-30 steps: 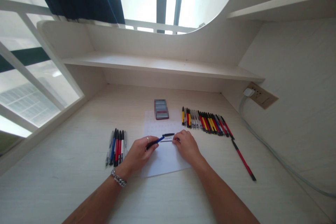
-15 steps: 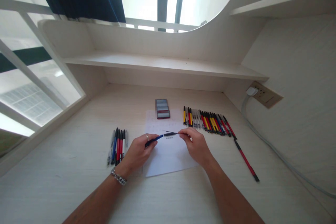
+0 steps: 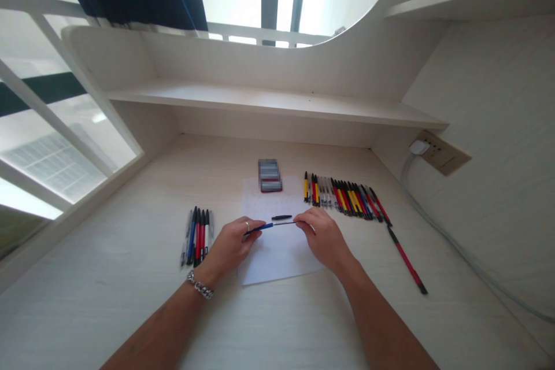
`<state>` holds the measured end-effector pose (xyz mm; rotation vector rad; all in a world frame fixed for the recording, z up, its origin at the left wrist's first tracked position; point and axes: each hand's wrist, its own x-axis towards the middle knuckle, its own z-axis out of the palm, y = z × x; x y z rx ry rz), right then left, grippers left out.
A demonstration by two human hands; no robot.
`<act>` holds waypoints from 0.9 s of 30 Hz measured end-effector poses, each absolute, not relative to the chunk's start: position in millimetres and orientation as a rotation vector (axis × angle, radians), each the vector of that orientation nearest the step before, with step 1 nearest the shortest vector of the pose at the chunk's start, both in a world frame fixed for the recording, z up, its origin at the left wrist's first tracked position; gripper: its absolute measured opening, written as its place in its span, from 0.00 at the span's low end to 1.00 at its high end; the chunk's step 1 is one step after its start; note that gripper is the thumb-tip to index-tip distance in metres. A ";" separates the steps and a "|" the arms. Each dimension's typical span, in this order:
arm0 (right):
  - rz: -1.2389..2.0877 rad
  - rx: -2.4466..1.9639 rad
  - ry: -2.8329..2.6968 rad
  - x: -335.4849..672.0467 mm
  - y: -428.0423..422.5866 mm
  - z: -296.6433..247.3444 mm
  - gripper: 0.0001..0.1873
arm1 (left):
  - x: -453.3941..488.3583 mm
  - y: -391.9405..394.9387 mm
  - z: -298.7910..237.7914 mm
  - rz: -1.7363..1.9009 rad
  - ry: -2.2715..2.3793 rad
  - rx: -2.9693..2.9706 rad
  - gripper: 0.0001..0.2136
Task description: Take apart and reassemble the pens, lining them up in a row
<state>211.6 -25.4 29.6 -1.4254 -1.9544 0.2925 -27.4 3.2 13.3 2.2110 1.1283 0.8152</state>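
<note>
My left hand (image 3: 232, 243) pinches a blue pen barrel (image 3: 260, 228) over a white sheet of paper (image 3: 277, 254). With its fingertips, my right hand (image 3: 323, 237) holds a thin dark refill (image 3: 286, 223) whose free end meets the open end of the barrel. A black pen piece (image 3: 281, 217) lies on the paper just beyond them. Both hands hover low over the desk (image 3: 130, 277).
A small group of pens (image 3: 197, 234) lies left of the paper. A long row of several pens (image 3: 344, 199) lies to the right, with a single red pen (image 3: 405, 257) apart from it. A dark small box (image 3: 269, 176) sits behind the paper. A grey cable (image 3: 455, 243) runs from a wall socket (image 3: 440, 153).
My right hand lifted the thin refill off the paper and brought it in line with the blue barrel. The black piece stayed on the paper. The view tilted slightly.
</note>
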 end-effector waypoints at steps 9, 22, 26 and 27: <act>0.402 -1.357 -2.021 187.0 -30.9 23.1 0.09 | -20.9 -3.2 13.1 0.751 1.017 2.280 0.13; 0.822 -1.433 -1.522 197.6 -11.5 4.3 0.19 | -25.6 1.1 13.4 0.790 1.163 2.174 0.10; 0.472 -1.597 -1.851 196.3 -8.2 -1.5 0.08 | -27.8 2.4 13.4 0.778 1.191 2.156 0.10; 0.418 -1.633 -1.905 193.3 -8.2 -2.4 0.08 | -27.6 2.3 13.0 0.776 1.188 2.158 0.11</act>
